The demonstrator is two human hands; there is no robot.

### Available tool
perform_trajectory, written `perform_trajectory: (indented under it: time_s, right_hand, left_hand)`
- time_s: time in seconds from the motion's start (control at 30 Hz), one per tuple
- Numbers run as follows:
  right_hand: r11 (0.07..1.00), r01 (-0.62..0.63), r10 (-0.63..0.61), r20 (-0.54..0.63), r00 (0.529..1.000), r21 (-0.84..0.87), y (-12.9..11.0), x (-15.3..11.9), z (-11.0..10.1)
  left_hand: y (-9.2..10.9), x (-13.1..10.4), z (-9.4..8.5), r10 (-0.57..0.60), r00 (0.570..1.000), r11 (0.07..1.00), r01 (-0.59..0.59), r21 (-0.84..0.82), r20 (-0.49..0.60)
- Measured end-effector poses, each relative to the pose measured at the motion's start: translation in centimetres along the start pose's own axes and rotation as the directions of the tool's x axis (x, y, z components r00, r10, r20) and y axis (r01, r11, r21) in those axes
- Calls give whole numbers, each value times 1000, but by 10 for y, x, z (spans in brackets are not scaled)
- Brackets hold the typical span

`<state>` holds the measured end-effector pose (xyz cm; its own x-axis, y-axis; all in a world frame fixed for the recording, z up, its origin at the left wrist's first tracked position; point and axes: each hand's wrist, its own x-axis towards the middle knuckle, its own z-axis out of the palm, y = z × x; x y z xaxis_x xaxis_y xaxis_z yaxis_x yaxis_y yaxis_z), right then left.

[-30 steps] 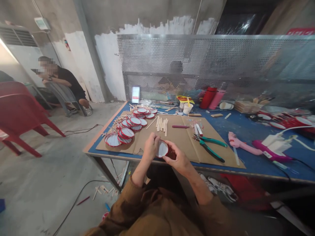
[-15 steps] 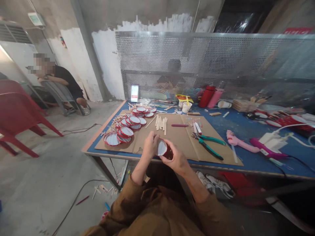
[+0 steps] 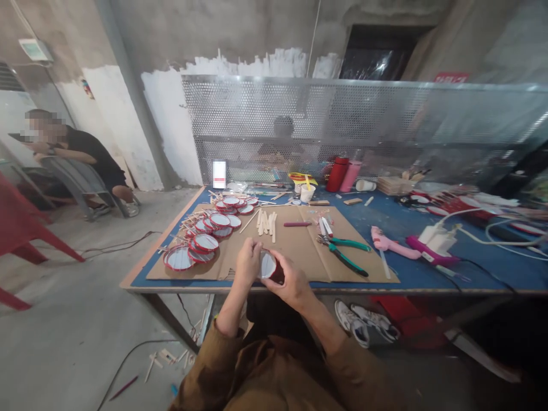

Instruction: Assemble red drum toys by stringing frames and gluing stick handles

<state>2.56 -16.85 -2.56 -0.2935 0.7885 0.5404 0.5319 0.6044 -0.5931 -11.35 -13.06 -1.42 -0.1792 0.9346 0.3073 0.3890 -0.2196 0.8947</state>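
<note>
Just over the table's front edge, I hold a small red-rimmed drum [image 3: 268, 265], its round whitish face turned up toward me. My left hand [image 3: 248, 264] is closed on its left edge, thumb near the rim. Around the right side curls my right hand [image 3: 292, 283], thumb under the front rim and fingers behind. Part of the drum's dark red side shows inside that hand. Left of my hands, several similar red-rimmed drums [image 3: 206, 242] lie overlapped on the brown cardboard [image 3: 295, 260], with thin sticks among them. Flat wooden sticks [image 3: 267, 222] lie just beyond my hands.
Right of my hands lie a purple pen [image 3: 297, 224], markers [image 3: 325, 226] and green-handled pliers [image 3: 349, 257]. Farther right are a pink glue gun [image 3: 396, 245] and a power strip [image 3: 432, 254] with cables. Bottles [image 3: 337, 174] stand by the perforated metal screen [image 3: 257, 114]. A person sits at far left.
The camera view has turned, so the table and its items sit farther left in the picture. Both hands keep hold of the drum, with little visible change in grip.
</note>
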Motion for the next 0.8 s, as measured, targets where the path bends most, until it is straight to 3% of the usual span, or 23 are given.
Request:
perform_trajectory:
  time_s: [0.13,0.23,0.33,0.4,0.47,0.57,0.6,0.63,0.67,0.8]
  right_hand:
    - [992,-41,33,66,997,123,5,-2,-9]
    - [990,-85,78,63,995,114,17,-1,-25]
    - [998,-68,68,-24,997,-13,38,-1,-52]
    - [993,-99,87,-170,982,-68,52,-8,-74]
    - [975,-215,184,-363,914,-47,62,-17,-95]
    - [935,-348,312,-612,727,63,68,-25,-120]
    - [929,-362,322,-645,693,76,69,-22,-126]
    - [929,-365,317,-650,691,64,71,-17,-132]
    - [932,-362,301,-620,724,30,72,-9,-136]
    - [930,-294,222,-303,927,-219,88,41,-146]
  left_hand:
    - [2,-3,2,30,1000,999,-30,44,3]
    - [4,-5,3,49,998,997,-51,51,38]
    - [4,-7,3,63,996,998,-64,21,65]
    - [2,-6,3,52,996,998,-54,24,75]
    - [1,-4,2,26,994,998,-31,48,105]
    - [4,-1,0,15,988,996,-28,85,154]
    - [6,0,0,16,986,994,-33,101,165]
    - [9,2,-1,15,985,992,-36,121,173]
    - [11,4,-1,10,983,989,-36,140,183]
    - [13,16,-1,-50,977,985,15,170,208]
